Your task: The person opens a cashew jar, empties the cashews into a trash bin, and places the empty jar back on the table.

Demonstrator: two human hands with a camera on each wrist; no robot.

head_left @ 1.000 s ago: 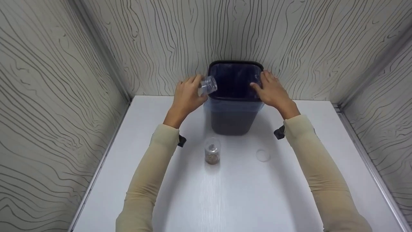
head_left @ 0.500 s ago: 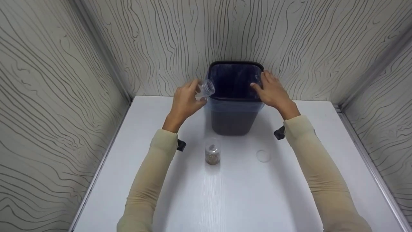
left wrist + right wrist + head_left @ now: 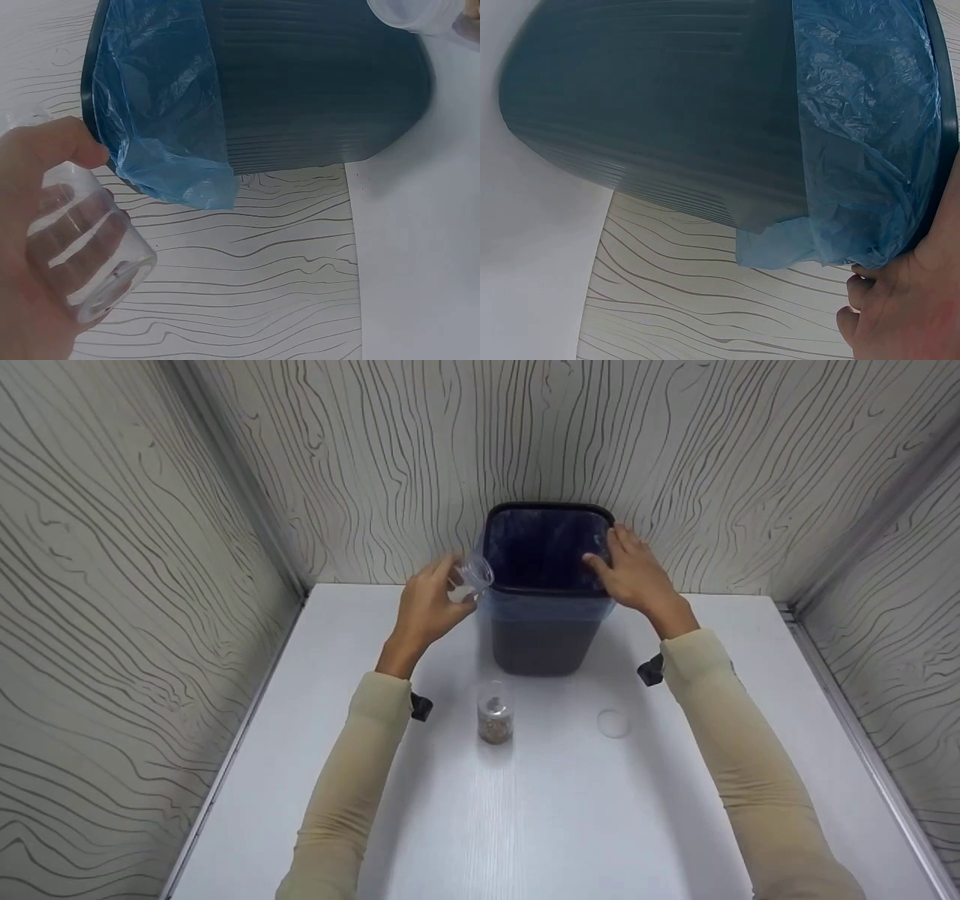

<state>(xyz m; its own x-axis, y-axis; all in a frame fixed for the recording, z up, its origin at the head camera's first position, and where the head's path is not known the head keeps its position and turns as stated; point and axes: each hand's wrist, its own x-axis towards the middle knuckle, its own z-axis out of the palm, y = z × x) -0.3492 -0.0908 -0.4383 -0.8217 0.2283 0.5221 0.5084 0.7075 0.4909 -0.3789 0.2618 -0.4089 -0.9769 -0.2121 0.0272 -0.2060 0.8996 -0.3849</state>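
My left hand (image 3: 429,604) holds a small clear jar (image 3: 478,573), fingers wrapped around its side. The jar is tilted, its uncovered mouth facing the left rim of a dark trash bin (image 3: 536,641). In the left wrist view the jar's see-through body (image 3: 105,259) shows the fingers behind it and no contents. A blue plastic bag (image 3: 862,127) lines the bin and folds over its rim. On the bin's right side my right hand (image 3: 639,574) grips the rim, thumb inside and fingers outside.
A second clear jar (image 3: 495,727) with brownish bits at its bottom stands on the white table (image 3: 555,825) in front of the bin. To its right lies a thin clear round lid or ring (image 3: 613,724). Patterned walls (image 3: 375,457) enclose the table behind and at both sides.
My left hand has drawn the jar a little left and toward me, away from over the bin's rim. The right hand and the bin stay where they were.
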